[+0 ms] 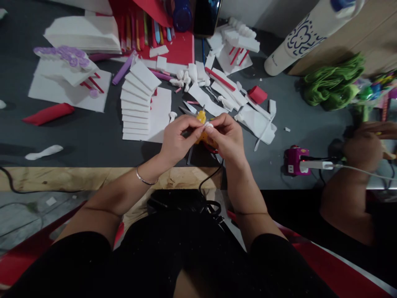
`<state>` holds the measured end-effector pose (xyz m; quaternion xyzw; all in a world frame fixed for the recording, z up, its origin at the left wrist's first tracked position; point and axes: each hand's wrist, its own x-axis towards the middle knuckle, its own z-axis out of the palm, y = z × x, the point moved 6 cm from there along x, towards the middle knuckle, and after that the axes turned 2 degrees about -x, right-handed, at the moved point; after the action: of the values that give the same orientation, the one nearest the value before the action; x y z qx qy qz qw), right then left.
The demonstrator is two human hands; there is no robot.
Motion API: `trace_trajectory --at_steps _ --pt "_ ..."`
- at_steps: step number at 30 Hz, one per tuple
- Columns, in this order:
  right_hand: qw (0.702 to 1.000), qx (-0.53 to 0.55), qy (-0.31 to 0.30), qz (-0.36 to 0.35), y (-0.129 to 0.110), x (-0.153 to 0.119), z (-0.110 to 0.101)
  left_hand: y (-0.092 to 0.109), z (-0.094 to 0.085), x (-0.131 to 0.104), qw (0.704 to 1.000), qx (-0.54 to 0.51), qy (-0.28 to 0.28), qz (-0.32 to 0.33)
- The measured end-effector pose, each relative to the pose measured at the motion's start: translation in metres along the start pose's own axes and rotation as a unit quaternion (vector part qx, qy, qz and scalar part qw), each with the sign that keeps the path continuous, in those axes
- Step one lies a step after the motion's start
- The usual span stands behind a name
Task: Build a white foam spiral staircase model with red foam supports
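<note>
My left hand and my right hand meet over the table's front part, both closed in a pinch. Between their fingertips is a small white rolled piece, like a paper rosette; its exact shape is partly covered by the fingers. Just beneath lies a yellow glue gun, mostly hidden by my hands. Scissors rest behind it. To the left, a fanned row of white folded strips sits on a white sheet. White cut strips are scattered beyond my fingers.
A stand with purple rosettes is at left, and one with white rosettes at the back. A bottle, green yarn and a purple plug adapter are on the right, near a co-worker's hand.
</note>
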<state>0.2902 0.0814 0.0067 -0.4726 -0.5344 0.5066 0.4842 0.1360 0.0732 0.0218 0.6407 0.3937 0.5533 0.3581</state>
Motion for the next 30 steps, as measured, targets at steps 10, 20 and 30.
trace_trajectory --at_steps 10,20,30 --pt "0.998 0.048 -0.039 0.025 0.005 0.0 0.004 0.008 0.001 -0.006 0.989 0.107 -0.011 0.104" --pt "0.994 0.076 -0.052 0.057 0.001 0.003 0.003 -0.001 0.004 -0.005 0.998 -0.003 -0.003 0.065" --pt "0.991 -0.022 0.002 -0.132 -0.022 -0.002 -0.009 -0.012 0.007 0.006 0.97 -0.218 -0.013 -0.106"
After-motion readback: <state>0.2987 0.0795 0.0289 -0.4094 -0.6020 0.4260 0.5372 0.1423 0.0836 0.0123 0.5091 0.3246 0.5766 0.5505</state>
